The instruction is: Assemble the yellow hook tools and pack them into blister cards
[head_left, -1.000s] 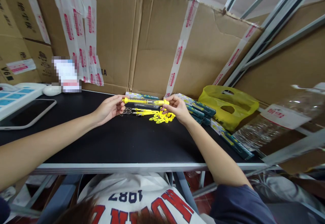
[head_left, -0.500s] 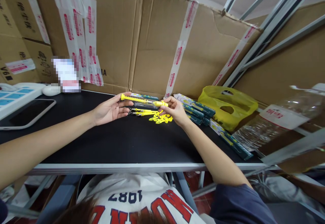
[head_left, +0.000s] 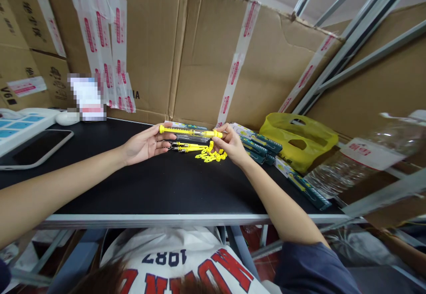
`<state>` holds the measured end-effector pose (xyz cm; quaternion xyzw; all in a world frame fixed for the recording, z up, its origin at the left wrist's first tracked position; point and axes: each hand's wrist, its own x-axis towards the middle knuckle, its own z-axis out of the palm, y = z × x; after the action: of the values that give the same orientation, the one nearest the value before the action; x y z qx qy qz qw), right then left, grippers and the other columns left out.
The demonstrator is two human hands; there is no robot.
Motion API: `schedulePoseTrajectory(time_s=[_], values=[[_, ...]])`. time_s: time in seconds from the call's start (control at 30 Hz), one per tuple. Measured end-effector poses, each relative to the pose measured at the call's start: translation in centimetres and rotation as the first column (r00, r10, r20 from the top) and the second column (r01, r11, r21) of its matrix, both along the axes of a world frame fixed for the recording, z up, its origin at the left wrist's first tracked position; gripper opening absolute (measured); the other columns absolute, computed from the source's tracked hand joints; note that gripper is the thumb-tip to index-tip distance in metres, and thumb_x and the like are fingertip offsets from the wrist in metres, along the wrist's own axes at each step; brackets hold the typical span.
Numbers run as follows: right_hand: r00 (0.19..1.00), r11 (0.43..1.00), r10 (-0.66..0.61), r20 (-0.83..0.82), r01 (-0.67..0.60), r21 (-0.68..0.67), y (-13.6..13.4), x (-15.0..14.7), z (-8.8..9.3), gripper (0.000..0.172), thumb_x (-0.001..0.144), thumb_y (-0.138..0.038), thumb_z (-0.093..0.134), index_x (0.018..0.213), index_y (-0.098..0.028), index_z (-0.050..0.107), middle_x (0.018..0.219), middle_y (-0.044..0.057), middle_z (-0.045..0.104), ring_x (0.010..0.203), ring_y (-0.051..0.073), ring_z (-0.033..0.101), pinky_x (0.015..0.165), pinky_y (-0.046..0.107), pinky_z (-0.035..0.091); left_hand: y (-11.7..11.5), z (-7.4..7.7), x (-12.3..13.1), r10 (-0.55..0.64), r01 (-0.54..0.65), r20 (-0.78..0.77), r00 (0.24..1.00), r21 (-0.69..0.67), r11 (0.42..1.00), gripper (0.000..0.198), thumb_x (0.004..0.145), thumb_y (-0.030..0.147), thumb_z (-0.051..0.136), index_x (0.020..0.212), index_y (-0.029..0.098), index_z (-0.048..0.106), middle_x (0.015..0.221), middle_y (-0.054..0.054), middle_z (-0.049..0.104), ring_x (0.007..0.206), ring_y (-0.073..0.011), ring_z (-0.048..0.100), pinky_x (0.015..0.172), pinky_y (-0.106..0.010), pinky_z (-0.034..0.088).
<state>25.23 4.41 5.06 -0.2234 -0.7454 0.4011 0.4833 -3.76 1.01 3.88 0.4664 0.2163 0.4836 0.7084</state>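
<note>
A long yellow pen-shaped tool (head_left: 189, 132) is held level above the black tabletop (head_left: 159, 183). My left hand (head_left: 143, 145) has its fingers loosely curled around the tool's left end. My right hand (head_left: 231, 145) pinches the right end between thumb and fingers. Below the tool lie more yellow tools with metal rings (head_left: 186, 146) and a small heap of yellow plastic clips (head_left: 213, 155).
Green and white packaged items (head_left: 262, 145) lie right of my hands, beside a yellow plastic bag (head_left: 299, 138). A clear plastic bottle (head_left: 366, 156) lies at far right. A dark tablet (head_left: 36, 147) and a white keyboard-like device (head_left: 20, 125) sit at left. Taped cardboard stands behind.
The held tool has levelled out after a slight tilt. My left hand's fingers have stretched out under its left end, and my right hand has shifted a little.
</note>
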Motion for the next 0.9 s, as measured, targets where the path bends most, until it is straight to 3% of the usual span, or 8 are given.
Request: schedulePoseTrajectory(time_s=[0.1,0.27,0.43,0.7,0.9], values=[[1.0,1.0,-0.008,0.014,0.008,-0.005,0.1,0.2,-0.1,0.04,0.075,-0.046,0.071,0.089,-0.023,0.041,0.054,-0.011,0.048,0.04,0.006,0.046,0.046,0.022,0.052,0.0,0.0,0.0,0.006,-0.006,0.003,1.0,-0.005,1.0,0.031,0.095,0.028,0.045,0.121,0.024,0.06,0.099,-0.007,0.072,0.075,-0.0138,0.068,0.07,-0.027,0.058],[0.989,0.99,-0.135,0.06,0.133,0.044,0.6,0.5,-0.2,0.039,0.072,-0.048,0.073,0.09,-0.023,0.05,0.062,-0.006,0.051,0.043,0.007,0.047,0.042,0.022,0.046,-0.1,0.2,0.1,0.017,-0.017,0.004,1.0,-0.008,1.0,0.031,0.096,0.027,0.042,0.119,0.022,0.061,0.098,-0.008,0.072,0.074,-0.0141,0.069,0.069,-0.028,0.058],[0.973,0.957,-0.223,0.05,0.21,0.198,1.2,0.7,-0.5,0.034,0.071,-0.045,0.075,0.087,-0.022,0.056,0.086,0.001,0.051,0.067,0.012,0.051,0.052,0.025,0.051,-0.1,0.2,0.1,0.026,-0.026,0.001,1.0,-0.012,1.0,0.031,0.096,0.027,0.042,0.12,0.023,0.061,0.097,-0.008,0.072,0.073,-0.0141,0.069,0.068,-0.027,0.058],[0.987,0.982,-0.149,0.067,0.14,0.123,1.1,0.5,-0.7,0.037,0.071,-0.045,0.074,0.087,-0.023,0.05,0.085,0.001,0.052,0.071,0.013,0.053,0.052,0.024,0.052,0.0,0.1,0.3,0.071,-0.071,-0.013,0.997,-0.033,0.997,0.03,0.095,0.026,0.042,0.117,0.021,0.062,0.095,-0.008,0.072,0.073,-0.014,0.069,0.067,-0.027,0.058],[0.995,0.997,-0.054,0.089,0.049,0.057,0.7,0.4,-0.5,0.041,0.071,-0.046,0.074,0.088,-0.024,0.044,0.077,-0.003,0.054,0.05,0.007,0.05,0.044,0.023,0.05,0.0,0.0,0.3,0.07,-0.071,-0.014,0.997,-0.051,0.996,0.031,0.096,0.026,0.04,0.116,0.021,0.063,0.094,-0.008,0.073,0.072,-0.014,0.069,0.067,-0.027,0.058]])
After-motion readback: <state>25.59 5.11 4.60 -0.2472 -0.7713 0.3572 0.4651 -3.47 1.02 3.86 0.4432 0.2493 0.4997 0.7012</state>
